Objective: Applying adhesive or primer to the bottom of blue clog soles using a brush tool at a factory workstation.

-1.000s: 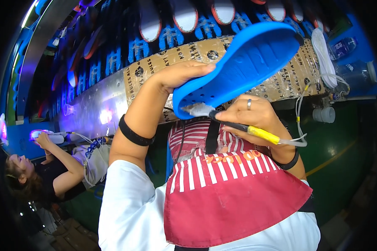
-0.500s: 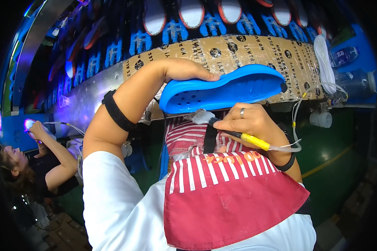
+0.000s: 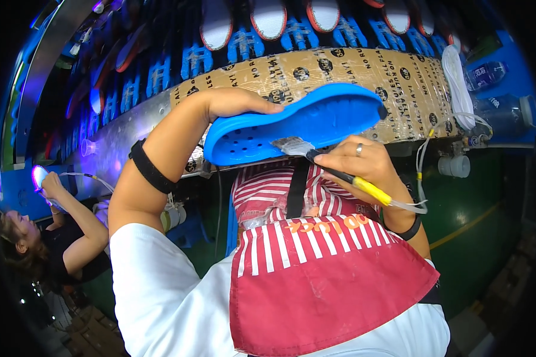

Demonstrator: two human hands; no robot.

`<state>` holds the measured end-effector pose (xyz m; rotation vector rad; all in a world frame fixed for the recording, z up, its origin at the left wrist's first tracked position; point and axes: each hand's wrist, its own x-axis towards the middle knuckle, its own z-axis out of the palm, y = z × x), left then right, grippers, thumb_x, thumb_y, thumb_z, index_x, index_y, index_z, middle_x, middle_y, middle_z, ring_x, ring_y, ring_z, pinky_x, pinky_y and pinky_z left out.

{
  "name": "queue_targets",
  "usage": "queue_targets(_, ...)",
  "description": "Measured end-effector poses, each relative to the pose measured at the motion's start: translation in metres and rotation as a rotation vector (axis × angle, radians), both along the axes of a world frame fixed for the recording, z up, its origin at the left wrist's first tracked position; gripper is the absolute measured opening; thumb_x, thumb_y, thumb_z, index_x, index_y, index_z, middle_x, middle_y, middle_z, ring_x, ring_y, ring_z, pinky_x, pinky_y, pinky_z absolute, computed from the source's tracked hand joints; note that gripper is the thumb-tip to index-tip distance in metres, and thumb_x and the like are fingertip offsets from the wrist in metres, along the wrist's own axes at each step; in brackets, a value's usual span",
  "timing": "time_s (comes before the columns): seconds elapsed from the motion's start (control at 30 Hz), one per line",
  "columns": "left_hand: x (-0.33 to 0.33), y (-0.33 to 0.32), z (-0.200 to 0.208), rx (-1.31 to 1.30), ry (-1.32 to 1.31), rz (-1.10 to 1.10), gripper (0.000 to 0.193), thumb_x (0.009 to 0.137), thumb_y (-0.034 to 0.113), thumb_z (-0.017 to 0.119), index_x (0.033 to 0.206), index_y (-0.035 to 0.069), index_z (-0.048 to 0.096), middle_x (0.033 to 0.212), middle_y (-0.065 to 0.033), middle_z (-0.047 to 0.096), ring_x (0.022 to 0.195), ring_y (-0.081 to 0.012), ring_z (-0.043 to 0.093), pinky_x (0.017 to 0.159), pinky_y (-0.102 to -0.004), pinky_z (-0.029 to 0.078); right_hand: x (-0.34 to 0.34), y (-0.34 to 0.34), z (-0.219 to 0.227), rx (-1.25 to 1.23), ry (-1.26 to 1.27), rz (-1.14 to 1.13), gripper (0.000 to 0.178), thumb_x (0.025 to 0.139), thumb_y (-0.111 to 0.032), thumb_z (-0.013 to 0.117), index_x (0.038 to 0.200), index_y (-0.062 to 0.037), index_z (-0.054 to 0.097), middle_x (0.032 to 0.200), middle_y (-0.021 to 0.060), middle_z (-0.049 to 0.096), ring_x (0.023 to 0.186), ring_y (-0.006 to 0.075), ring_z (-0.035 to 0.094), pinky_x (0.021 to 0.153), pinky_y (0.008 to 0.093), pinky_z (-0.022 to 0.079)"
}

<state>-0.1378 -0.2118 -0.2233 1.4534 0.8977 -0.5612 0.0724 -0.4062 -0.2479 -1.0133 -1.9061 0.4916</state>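
Observation:
My left hand (image 3: 241, 103) grips the far rim of a blue shoe sole (image 3: 298, 122), its thumb along the edge and the other fingers hidden behind. The sole is tilted so its hollow inner face shows, with several small holes at the left end. In my right hand (image 3: 363, 163) is a brush (image 3: 339, 172) with a dark and yellow handle and a clear tube running from its end. The pale bristles (image 3: 292, 145) lie over the sole's near inner edge, close to the holes, and seem to touch it.
Cardboard (image 3: 420, 89) covers the bench edge beyond the sole. Farther off, blue holders (image 3: 244, 44) and white-and-red soles (image 3: 268, 19) stand in a row. At right are a white cord bundle (image 3: 457, 83), a bottle (image 3: 487, 75) and a jar (image 3: 500, 113). A co-worker (image 3: 47, 229) works at left.
The blue sole has shifted left with my left hand and tipped to show more of its inside. The brush has moved from below the near edge up onto the sole's inner side.

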Motion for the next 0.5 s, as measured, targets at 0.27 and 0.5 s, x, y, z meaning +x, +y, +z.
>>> queue_targets(0.27,-0.035,-0.019,-0.060,-0.443,-0.374,0.719,0.050,0.093,0.035,0.049,0.126,-0.002,0.046,0.114,-0.0192,0.059,0.096,-0.0253,0.063,0.084,-0.0386,0.052,0.014,-0.008,-0.005,-0.151,0.139,0.000,0.027,0.066,-0.006,0.076,0.092,-0.0035,0.068,0.077,0.0094,0.066,0.068,0.0212,0.061,0.062,0.0294,0.047)
queue_targets(0.5,-0.019,-0.054,-0.061,-0.641,-1.453,0.970,0.058,0.093,0.045,0.040,0.136,0.005,0.034,0.140,-0.0225,0.032,0.131,-0.0376,0.028,0.102,-0.0634,0.026,0.021,-0.004,-0.006,-0.141,0.316,-0.172,0.028,0.069,0.000,0.072,0.096,0.0022,0.066,0.080,0.0121,0.067,0.068,0.0175,0.061,0.061,0.0260,0.045)
